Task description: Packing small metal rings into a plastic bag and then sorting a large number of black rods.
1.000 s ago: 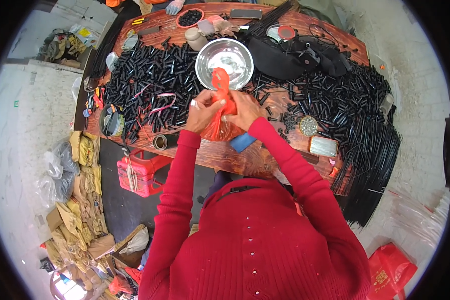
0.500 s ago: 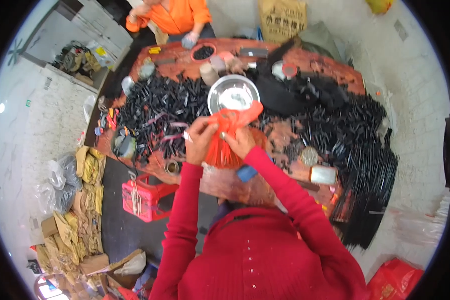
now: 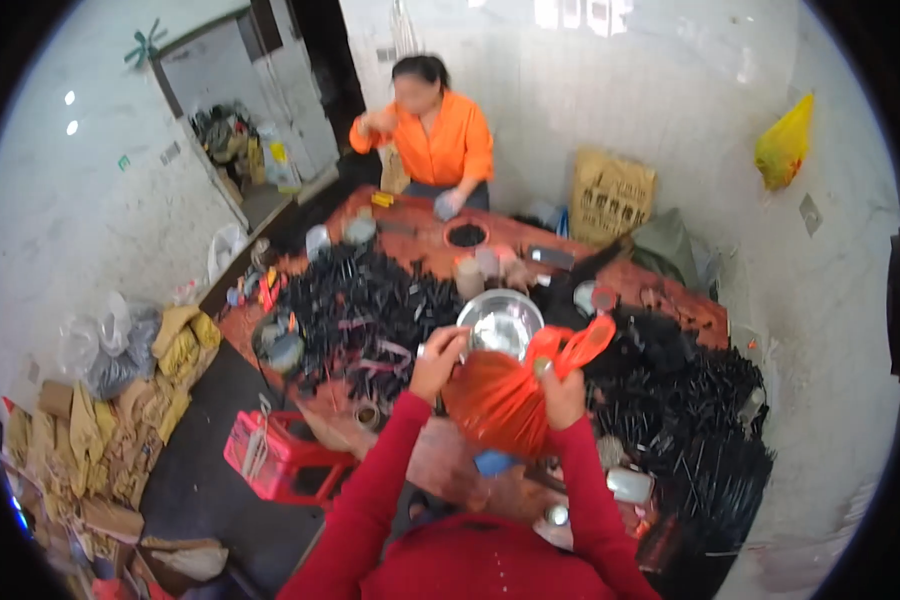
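Observation:
A filled, knotted orange-red plastic bag [image 3: 495, 405] hangs over the near middle of the table. My right hand [image 3: 564, 397] is closed round its gathered neck, and the loose handle ends stick up above the fist. On the bag's left side is my left hand [image 3: 438, 362], its fingers loosely stretched toward the bag's upper edge and not wrapped round it. Whether those fingertips touch the plastic is unclear. Just beyond both hands a shiny metal bowl [image 3: 526, 312] rests on the table, its near rim partly hidden by the bag.
Heaps of short black strips [image 3: 355, 295] cover the left of the reddish table [image 3: 410, 475]; more black pieces [image 3: 685, 400] lie right. A person in orange [image 3: 435, 140] is at the far edge. A red plastic stool [image 3: 280, 460] stands left, near flattened brown sacks [image 3: 90, 440].
The view has tilted up, showing more of the far wall. Both hands were at the bag's neck; now my right hand alone grips it, and the left has come away to the side.

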Tool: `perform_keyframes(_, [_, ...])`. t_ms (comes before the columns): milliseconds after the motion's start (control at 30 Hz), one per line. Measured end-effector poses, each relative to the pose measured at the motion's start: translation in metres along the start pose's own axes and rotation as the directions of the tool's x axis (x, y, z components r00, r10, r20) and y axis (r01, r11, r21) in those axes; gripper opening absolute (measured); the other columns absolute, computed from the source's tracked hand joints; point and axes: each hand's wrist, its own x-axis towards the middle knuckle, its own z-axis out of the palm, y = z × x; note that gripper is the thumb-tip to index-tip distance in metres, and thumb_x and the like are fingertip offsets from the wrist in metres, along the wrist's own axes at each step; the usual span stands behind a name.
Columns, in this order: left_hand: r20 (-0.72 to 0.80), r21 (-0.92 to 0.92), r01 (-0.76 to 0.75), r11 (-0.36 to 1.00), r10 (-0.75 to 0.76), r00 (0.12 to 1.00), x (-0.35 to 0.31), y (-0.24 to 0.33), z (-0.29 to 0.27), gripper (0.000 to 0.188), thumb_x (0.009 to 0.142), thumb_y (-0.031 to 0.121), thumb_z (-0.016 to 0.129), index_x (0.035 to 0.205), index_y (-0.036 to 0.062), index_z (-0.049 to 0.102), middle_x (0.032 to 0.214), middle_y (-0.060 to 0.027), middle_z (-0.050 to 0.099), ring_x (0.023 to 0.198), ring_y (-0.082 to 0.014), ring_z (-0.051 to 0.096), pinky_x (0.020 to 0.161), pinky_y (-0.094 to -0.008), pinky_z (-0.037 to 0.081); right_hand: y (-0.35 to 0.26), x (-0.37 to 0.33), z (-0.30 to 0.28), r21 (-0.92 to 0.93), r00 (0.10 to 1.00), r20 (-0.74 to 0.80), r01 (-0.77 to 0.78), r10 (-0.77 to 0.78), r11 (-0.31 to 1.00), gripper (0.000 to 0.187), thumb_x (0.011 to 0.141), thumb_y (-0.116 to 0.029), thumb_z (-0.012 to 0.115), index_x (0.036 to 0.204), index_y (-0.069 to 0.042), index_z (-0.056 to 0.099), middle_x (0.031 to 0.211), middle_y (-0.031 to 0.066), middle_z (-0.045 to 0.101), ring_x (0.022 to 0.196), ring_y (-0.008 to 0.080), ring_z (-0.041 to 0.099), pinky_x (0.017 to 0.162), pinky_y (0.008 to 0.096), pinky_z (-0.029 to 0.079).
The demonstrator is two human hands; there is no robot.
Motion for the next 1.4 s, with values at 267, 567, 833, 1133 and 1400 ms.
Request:
perform_keyframes(267, [0.178,0.631,-0.203,0.748,0.115,0.977,0.002,-0.183,0.037,0.041,0.075,0.010,0.060,0.116,0.0116,0.061,0.121,-0.0152,0.060,0.115,-0.0385,0.051,0.100,-0.0430,0.042,-0.013,-0.015,-0.029,-0.011,1.000,-0.003,-0.008,0.008,1.000,0.022,0.091,-0.025,0.063,0.100,-0.005,0.063,0.083,-0.0042,0.056,0.071,0.0054,0.048,0.063,0.0235,0.039])
perform_keyframes(567, [0.404,0.870,-0.445,0.211,0.213,0.890,-0.013,-0.213,0.052,0.022,0.083,0.027,0.055,0.093,0.0163,0.071,0.103,-0.0058,0.064,0.104,-0.0289,0.051,0.101,-0.0461,0.035,-0.017,-0.025,-0.059,0.106,0.997,-0.025,-0.069,0.072,0.992,0.024,0.091,-0.026,0.064,0.105,-0.006,0.061,0.080,-0.0052,0.053,0.068,0.0055,0.046,0.063,0.0223,0.036])
perform_keyframes(833, [0.534,0.697,-0.525,0.488,0.135,0.834,-0.014,-0.162,0.074,0.025,0.078,0.026,0.057,0.098,0.0137,0.067,0.097,-0.0129,0.063,0.101,-0.0309,0.056,0.095,-0.0433,0.040,-0.020,0.002,-0.066,0.027,0.990,-0.063,-0.123,0.125,0.992,0.020,0.092,-0.019,0.059,0.107,-0.006,0.058,0.090,-0.0020,0.058,0.077,0.0072,0.052,0.070,0.0238,0.041])
perform_keyframes(1133, [0.453,-0.806,0.537,0.249,-0.325,0.830,-0.069,-0.113,0.048,0.057,0.090,0.036,0.060,0.139,0.0125,0.045,0.142,-0.0101,0.046,0.132,-0.0287,0.041,0.110,-0.0407,0.033,-0.016,0.007,-0.025,0.339,0.945,0.247,-0.291,0.214,0.895,0.045,0.087,-0.026,0.070,0.122,-0.006,0.051,0.100,0.0017,0.061,0.086,0.0113,0.059,0.077,0.0275,0.048])
perform_keyframes(1400, [0.206,-0.094,0.224,0.970,-0.201,0.958,-0.125,-0.091,0.047,0.061,0.095,0.040,0.053,0.147,0.0147,0.033,0.152,-0.0089,0.032,0.143,-0.0255,0.024,0.118,-0.0415,0.016,0.016,0.015,0.008,0.709,0.842,0.521,-0.518,0.140,0.478,0.042,0.086,-0.024,0.069,0.118,-0.002,0.051,0.098,0.0109,0.062,0.088,0.0195,0.061,0.077,0.0320,0.050])
